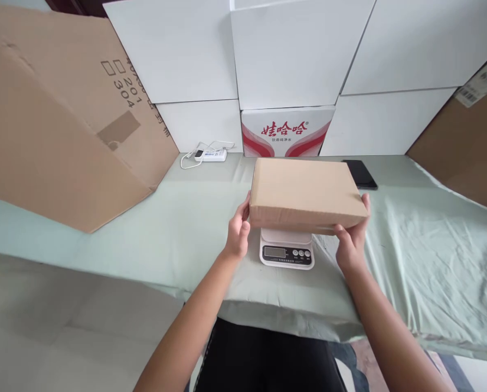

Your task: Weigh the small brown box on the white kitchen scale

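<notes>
Between both hands is a closed brown cardboard box (306, 188), long side across my view and slightly tilted. My left hand (239, 228) grips its left end, thumb at the near corner and fingers along the side. My right hand (353, 237) is closed on the near right corner, thumb in front and fingers round the right end. Under the box is a white digital kitchen scale (287, 253); its display and buttons show at the front, while most of its platform is hidden. Whether the box touches the platform I cannot tell.
A green cloth covers the table (178, 228). Behind stand white panels (194, 49) and a white and red printed carton (287, 130). A white power strip with cable (211, 155) lies back left, a dark tablet (361, 174) back right. Large cardboard sheets (64, 120) flank the table.
</notes>
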A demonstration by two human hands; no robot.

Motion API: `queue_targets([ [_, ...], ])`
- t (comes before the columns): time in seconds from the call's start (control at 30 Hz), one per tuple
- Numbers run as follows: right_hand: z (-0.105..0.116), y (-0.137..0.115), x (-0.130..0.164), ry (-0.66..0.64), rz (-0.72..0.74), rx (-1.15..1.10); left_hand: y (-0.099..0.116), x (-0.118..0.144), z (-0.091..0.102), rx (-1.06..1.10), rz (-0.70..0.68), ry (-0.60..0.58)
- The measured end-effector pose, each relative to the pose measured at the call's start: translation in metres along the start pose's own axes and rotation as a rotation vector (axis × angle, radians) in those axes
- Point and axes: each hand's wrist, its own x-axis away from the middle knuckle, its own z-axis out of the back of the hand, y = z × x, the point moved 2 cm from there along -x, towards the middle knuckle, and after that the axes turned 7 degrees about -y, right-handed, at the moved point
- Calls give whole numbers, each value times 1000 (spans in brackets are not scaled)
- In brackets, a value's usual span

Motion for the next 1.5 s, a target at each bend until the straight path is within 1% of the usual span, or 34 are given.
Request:
queue_targets([
  [0.07,2,0,8,14,-8,-1,1,12,-2,15,16,-4],
  [0.17,1,-1,8,4,-16,3,0,21,-4,36,54,6],
  [0.33,0,3,5,-18,24,7,-5,22,-2,42,117,36],
  [0.47,2,4,7,19,63,33,-4,21,0,33,157,61],
  [0.53,2,1,8,34,72,46,-1,21,0,28,171,50],
  [0.67,1,-6,8,27,99,60,6,18,-2,8,159,7],
  [0.83,2,-6,7,54,101,63,8,17,0,-13,156,22],
  [1.0,0,-6,9,-17,58,39,8,20,1,3,129,-24],
  [1.07,1,-9,7,-23,63,15,12,16,1,5,108,-31],
  [1.17,3,-23,-6,-8,104,-1,21,-3,3,-6,38,-33],
  [1.27,2,-41,-36,-46,175,4,26,-41,6,-37,-22,-54],
  [1.33,-4,-45,-61,-98,202,-3,19,-69,9,-40,-35,-69],
  [1.4,-15,-34,-86,-136,187,-27,3,-91,11,-26,-30,-62],
  [1.5,-36,5,-111,-157,119,-51,-32,-106,15,-19,50,-5],
])
